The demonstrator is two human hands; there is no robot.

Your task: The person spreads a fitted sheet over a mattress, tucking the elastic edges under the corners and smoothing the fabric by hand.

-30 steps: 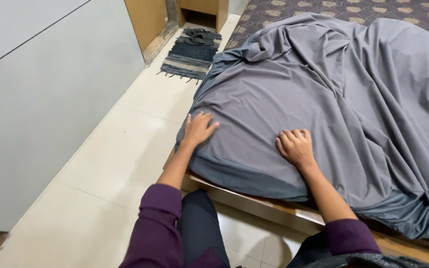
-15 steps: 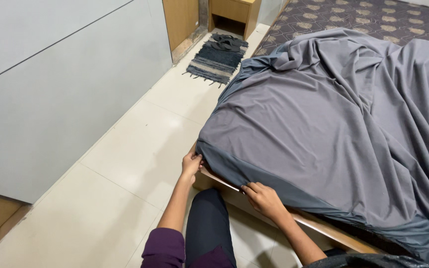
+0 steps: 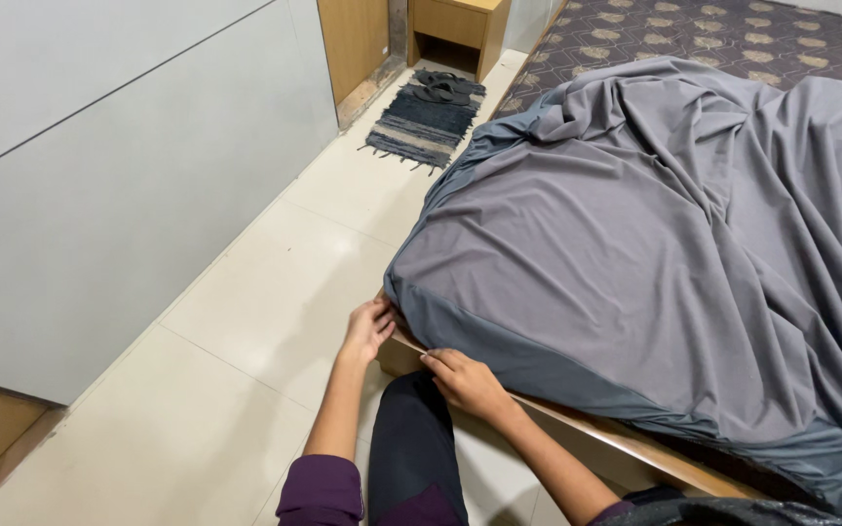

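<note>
soft, light, stretchy grey sheet (image 3: 635, 224), best pinched at corner hem, lower centre; left hand (image 3: 367, 329) and right hand (image 3: 465, 380) fingers curled gripping hem.

Your wooden bed frame (image 3: 577, 421) carries a mattress under a rumpled grey sheet (image 3: 655, 253) — on the tiled floor (image 3: 275, 321), far left, lies a striped rug (image 3: 428, 122).

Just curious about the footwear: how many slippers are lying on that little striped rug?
2. A pair of dark slippers lies side by side at the far end of the rug, near the wooden cabinet. None seem hidden.
</note>
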